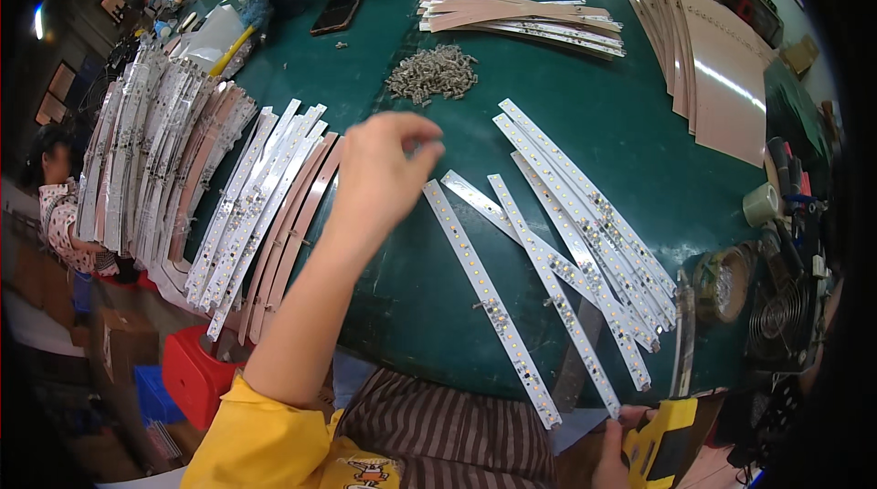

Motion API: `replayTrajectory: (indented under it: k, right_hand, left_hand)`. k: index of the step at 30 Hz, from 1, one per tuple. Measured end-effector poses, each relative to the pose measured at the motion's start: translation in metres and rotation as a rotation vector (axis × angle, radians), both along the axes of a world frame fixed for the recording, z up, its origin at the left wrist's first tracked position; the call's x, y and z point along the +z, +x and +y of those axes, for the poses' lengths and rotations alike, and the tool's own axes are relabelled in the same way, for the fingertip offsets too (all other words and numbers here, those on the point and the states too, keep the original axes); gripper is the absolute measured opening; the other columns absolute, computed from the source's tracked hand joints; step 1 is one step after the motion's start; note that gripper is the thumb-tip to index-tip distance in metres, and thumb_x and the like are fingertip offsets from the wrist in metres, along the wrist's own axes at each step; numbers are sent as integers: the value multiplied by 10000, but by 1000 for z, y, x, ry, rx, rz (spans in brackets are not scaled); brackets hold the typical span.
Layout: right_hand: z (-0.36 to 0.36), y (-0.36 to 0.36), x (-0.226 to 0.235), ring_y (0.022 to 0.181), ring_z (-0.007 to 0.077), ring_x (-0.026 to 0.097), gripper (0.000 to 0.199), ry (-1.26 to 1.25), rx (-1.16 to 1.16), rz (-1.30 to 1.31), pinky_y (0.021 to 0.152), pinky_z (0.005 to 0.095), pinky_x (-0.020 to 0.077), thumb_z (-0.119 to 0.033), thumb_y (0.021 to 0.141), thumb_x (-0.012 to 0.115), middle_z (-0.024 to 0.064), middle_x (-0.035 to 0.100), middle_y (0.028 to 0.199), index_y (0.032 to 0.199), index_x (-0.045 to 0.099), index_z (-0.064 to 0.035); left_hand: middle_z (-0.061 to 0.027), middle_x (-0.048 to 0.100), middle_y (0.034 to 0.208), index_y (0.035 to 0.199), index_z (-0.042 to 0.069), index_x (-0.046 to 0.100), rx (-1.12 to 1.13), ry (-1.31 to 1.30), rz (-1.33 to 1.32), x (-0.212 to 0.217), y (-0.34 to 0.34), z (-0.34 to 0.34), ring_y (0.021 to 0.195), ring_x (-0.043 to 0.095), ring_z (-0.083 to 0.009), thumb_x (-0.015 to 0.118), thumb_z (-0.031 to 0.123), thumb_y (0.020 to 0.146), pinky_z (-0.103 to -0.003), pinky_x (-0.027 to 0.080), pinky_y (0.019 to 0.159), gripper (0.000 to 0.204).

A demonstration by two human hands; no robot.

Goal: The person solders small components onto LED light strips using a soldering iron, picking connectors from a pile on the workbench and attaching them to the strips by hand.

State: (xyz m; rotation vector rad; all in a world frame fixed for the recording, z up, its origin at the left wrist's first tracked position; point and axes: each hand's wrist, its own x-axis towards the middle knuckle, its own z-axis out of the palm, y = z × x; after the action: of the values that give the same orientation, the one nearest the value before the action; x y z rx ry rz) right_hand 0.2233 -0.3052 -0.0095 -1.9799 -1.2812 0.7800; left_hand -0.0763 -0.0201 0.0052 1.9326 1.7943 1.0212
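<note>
My left hand [379, 165] is raised over the middle of the table, thumb and index finger slightly apart, with nothing visible between them. Just beyond it lies a pile of small metallic parts [432, 74]. Low in the view, my right hand [619, 448] pinches the near end of a narrow white LED circuit strip [557, 293]. Another LED strip [493, 306] lies to its left. Several more LED strips [594, 206] are fanned out and overlapping on the right. Most of my right hand's fingers are hidden.
Left are stacked strips [137, 151] and another row of strips [260, 206]. Copper-coloured sheets [722, 78], strip bundles [521, 19] and a phone [340, 8] lie farther off. A yellow-and-black object [660, 443], tape roll [726, 283] and fan [781, 315] are right. A person [64, 206] sits left.
</note>
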Motion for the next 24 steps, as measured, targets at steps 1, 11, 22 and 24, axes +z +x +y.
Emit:
replayTrajectory:
  k: [1, 11, 22, 24]
  right_hand:
    - [-3, -2, 0, 938, 174, 568, 170, 13, 27, 19, 841, 292, 454, -48, 968, 626, 76, 593, 991, 1120, 590, 17]
    - [-9, -16, -9, 671, 194, 626, 240, 42, 190, -292, 633, 296, 508, -135, 813, 830, 73, 657, 783, 988, 692, -46]
    - [-7, -30, -14, 912, 178, 585, 201, -46, 149, 248, 801, 311, 480, -73, 903, 717, 67, 605, 970, 1068, 612, -27]
    - [-7, -33, -14, 908, 182, 589, 243, 55, 121, 275, 792, 319, 486, -73, 876, 747, 63, 606, 970, 1075, 610, -39]
  left_hand:
    - [-149, 743, 909, 966, 25, 760, 33, 29, 28, -4, -3, 14, 846, 712, -294, 775, 114, 775, -386, 528, 835, 212]
    - [-98, 744, 850, 906, 70, 777, 137, 81, 96, -42, -19, 69, 822, 706, -274, 765, 168, 798, -409, 465, 809, 146]
    - [-139, 743, 799, 882, 4, 754, -22, -15, -6, 7, 15, 1, 749, 736, -220, 732, 93, 775, -317, 559, 718, 141]
    - [-134, 741, 795, 877, 9, 746, -180, -46, -92, 10, 29, -28, 749, 736, -222, 729, 87, 774, -314, 560, 703, 130]
